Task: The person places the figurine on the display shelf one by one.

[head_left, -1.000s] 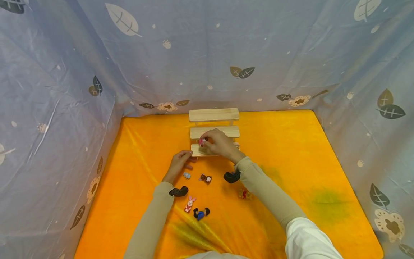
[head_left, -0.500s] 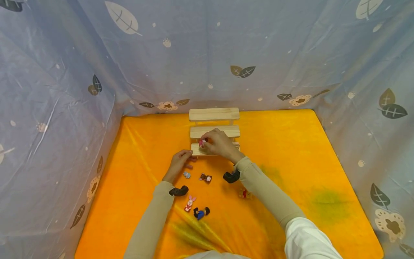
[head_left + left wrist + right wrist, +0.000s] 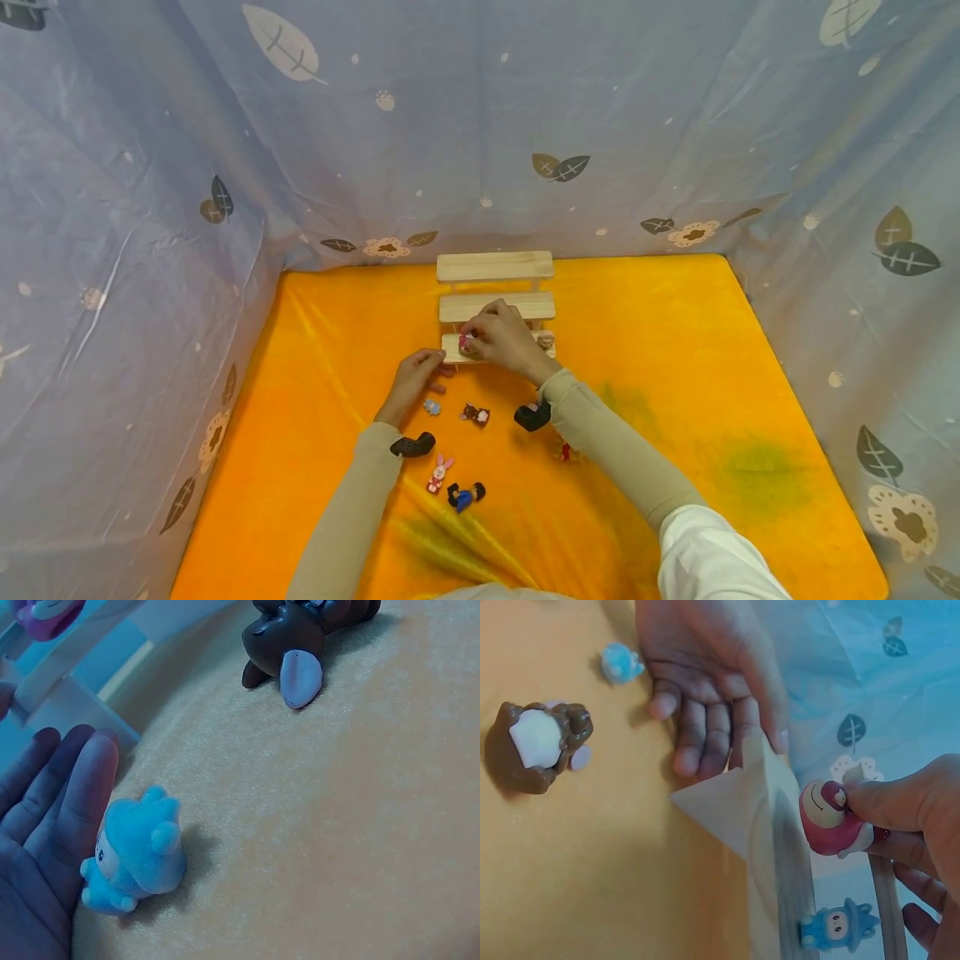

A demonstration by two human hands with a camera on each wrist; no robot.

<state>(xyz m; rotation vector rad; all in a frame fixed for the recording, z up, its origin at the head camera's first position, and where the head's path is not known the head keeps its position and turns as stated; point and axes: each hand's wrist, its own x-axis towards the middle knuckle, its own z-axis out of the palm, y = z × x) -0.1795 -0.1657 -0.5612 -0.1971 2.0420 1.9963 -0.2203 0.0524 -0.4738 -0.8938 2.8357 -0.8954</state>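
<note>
My right hand [image 3: 506, 335] pinches a small pink figure [image 3: 465, 343] between thumb and fingers, low over the left part of the front plank [image 3: 452, 347] of a three-level wooden stand. In the right wrist view, the pink figure [image 3: 829, 825] is near a blue figure [image 3: 836, 927] standing on the plank. A beige-brown figure [image 3: 545, 341] is at that plank's right end. My left hand [image 3: 411, 383] pinches the plank's left end with thumb and forefinger, its other fingers loosely extended. Beside those fingers lies a light-blue figure [image 3: 142, 851].
On the orange cloth [image 3: 322, 433], in front of the stand, lie a brown figure [image 3: 475, 414], a pink rabbit [image 3: 439, 474] and a blue-clothed figure [image 3: 467, 496]. A red-and-yellow figure [image 3: 566, 452] lies partly behind the right forearm. Patterned curtains [image 3: 480, 125] surround the cloth.
My right hand has moved slightly down and toward the front plank with the pink figure, uncovering more of the beige-brown figure at its right end. My left hand stays at the plank's left end.
</note>
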